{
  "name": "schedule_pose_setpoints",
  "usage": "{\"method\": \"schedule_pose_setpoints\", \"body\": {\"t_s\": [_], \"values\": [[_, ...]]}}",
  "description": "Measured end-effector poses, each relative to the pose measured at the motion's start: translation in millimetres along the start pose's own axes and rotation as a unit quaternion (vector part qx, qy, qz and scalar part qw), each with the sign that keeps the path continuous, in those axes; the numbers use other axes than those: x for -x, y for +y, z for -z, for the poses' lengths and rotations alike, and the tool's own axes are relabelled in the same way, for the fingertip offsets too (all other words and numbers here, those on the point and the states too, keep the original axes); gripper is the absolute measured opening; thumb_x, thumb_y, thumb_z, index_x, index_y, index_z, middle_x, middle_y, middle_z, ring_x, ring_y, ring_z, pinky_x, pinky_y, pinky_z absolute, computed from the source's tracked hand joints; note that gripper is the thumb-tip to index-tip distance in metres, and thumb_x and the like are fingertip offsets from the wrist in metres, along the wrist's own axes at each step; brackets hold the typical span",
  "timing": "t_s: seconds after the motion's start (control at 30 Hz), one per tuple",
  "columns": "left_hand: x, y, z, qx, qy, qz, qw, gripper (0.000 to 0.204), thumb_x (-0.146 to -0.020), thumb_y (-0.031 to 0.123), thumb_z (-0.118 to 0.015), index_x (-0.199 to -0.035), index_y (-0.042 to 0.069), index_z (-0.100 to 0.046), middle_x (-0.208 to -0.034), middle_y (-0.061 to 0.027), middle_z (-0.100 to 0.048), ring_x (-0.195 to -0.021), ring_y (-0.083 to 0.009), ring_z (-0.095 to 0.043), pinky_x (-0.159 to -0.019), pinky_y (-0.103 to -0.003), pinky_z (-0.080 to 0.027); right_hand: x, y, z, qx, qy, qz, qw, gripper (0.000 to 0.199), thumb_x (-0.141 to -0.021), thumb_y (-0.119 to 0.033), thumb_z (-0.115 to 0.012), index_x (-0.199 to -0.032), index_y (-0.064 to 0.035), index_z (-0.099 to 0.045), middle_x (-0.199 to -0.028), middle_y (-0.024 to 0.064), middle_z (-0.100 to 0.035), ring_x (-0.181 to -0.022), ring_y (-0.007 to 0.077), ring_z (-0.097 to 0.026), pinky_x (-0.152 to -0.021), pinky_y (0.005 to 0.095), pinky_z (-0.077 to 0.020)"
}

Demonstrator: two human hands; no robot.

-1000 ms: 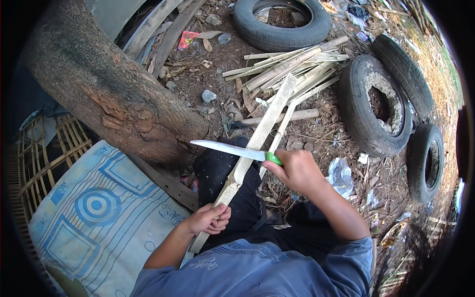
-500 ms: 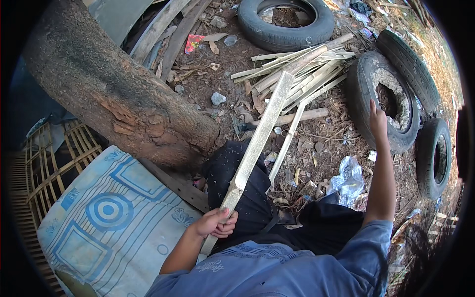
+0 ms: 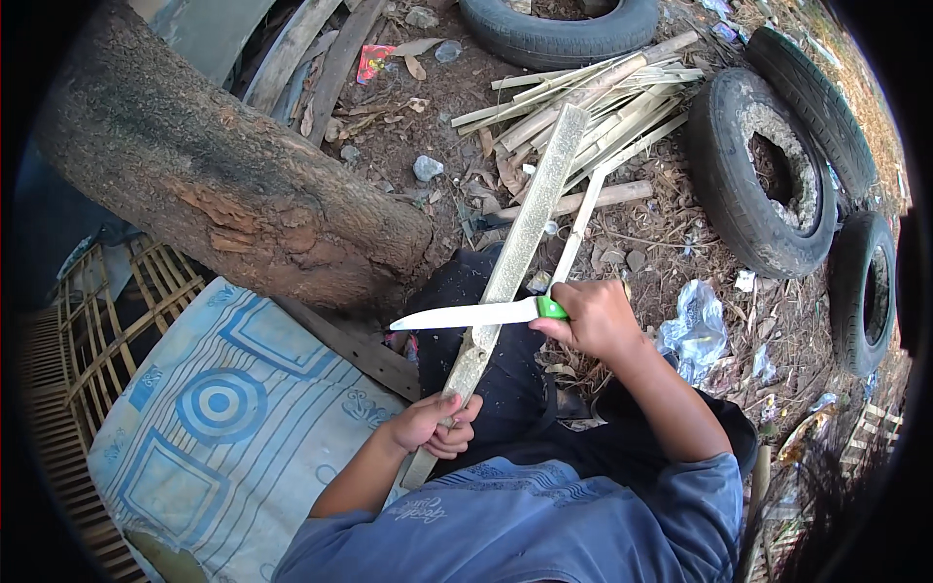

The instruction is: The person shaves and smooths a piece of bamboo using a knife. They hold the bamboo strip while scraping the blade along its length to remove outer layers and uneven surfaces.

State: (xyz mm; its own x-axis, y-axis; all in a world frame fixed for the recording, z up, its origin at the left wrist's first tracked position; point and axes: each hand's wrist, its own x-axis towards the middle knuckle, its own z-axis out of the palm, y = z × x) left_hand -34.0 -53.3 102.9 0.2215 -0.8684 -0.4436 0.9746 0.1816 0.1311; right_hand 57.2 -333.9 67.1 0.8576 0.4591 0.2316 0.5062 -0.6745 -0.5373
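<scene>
A long split strip of bamboo (image 3: 533,216) slants up and away from my lap, with a knot partway along it. Around its lower end my left hand (image 3: 437,426) is closed. My right hand (image 3: 601,319) grips a knife (image 3: 466,316) by its green handle. The pale blade points left and lies across the strip just above the knot; whether it touches the bamboo I cannot tell. Behind the knife, a thinner pale stick (image 3: 580,223) runs from near my right hand toward a pile of split bamboo pieces (image 3: 622,112).
A thick tree trunk (image 3: 233,185) leans in from the left. Below it lies a blue-and-white patterned sheet (image 3: 282,428) beside a woven bamboo lattice (image 3: 107,321). Old tyres (image 3: 758,175) stand at the right, another (image 3: 559,39) lies at the back. Crumpled plastic (image 3: 695,330) litters the ground.
My right arm has swung in from the far right, and the knife now shows across the bamboo strip. My left hand keeps its hold near the strip's lower end.
</scene>
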Motion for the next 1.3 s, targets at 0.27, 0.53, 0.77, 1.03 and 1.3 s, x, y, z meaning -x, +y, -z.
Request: {"method": "schedule_pose_setpoints", "body": {"t_s": [0.27,0.53,0.77,1.03,1.3], "values": [[-1.2,-3.9,-3.7,0.000,0.017,-0.039,0.999,0.041,-0.099,0.050,-0.039,-0.078,0.015,-0.033,-0.053,0.0082,-0.024,-0.043,-0.0014,-0.020,-0.037,-0.018,-0.016,-24.8,45.3,1.9,0.071,0.064,0.028,0.995,0.055,-0.077,-0.063,-0.061,-0.066,-0.0096,-0.052,-0.056,0.0050,-0.054,-0.048,0.0249,-0.059,-0.047,0.0371,-0.0472],[9.9,-3.4,13.8,-0.014,-0.021,-0.036,0.999,0.040,-0.100,0.049,-0.037,-0.079,0.015,-0.033,-0.054,0.0080,-0.025,-0.042,-0.0013,-0.021,-0.036,-0.018,-0.016,82.3,268.2,140.8,0.128,0.286,-0.441,0.841,0.078,-0.098,-0.056,-0.034,-0.052,0.0043,-0.053,-0.044,0.0126,-0.046,-0.042,0.0253,-0.043,-0.047,0.0428,-0.0341],[0.6,0.2,11.7,-0.015,-0.028,0.000,1.000,0.043,-0.097,0.054,-0.039,-0.079,0.016,-0.033,-0.052,0.0073,-0.025,-0.042,-0.0022,-0.022,-0.037,-0.019,-0.016,4.1,33.9,50.8,-0.137,0.069,-0.248,0.957,0.041,-0.092,-0.036,-0.060,-0.072,-0.0004,-0.061,-0.052,0.0145,-0.054,-0.046,0.0278,-0.056,-0.048,0.0401,-0.0436],[2.5,-8.8,3.3,-0.016,0.017,-0.028,0.999,0.042,-0.098,0.053,-0.039,-0.079,0.016,-0.034,-0.053,0.0074,-0.024,-0.043,-0.0024,-0.021,-0.037,-0.019,-0.015,-11.5,-11.7,5.2,-0.045,-0.038,-0.018,0.998,0.053,-0.085,-0.057,-0.058,-0.065,-0.0076,-0.055,-0.048,0.0117,-0.053,-0.046,0.0321,-0.058,-0.045,0.0412,-0.0468],[-0.4,-6.7,-4.8,-0.055,0.045,-0.055,0.996,0.037,-0.101,0.045,-0.038,-0.079,0.016,-0.031,-0.055,0.0073,-0.025,-0.044,-0.0018,-0.022,-0.038,-0.018,-0.016,-28.4,25.3,-4.3,0.057,-0.014,0.029,0.998,0.055,-0.081,-0.063,-0.056,-0.070,-0.0086,-0.055,-0.057,0.0076,-0.054,-0.051,0.0290,-0.059,-0.047,0.0401,-0.0449]]}}
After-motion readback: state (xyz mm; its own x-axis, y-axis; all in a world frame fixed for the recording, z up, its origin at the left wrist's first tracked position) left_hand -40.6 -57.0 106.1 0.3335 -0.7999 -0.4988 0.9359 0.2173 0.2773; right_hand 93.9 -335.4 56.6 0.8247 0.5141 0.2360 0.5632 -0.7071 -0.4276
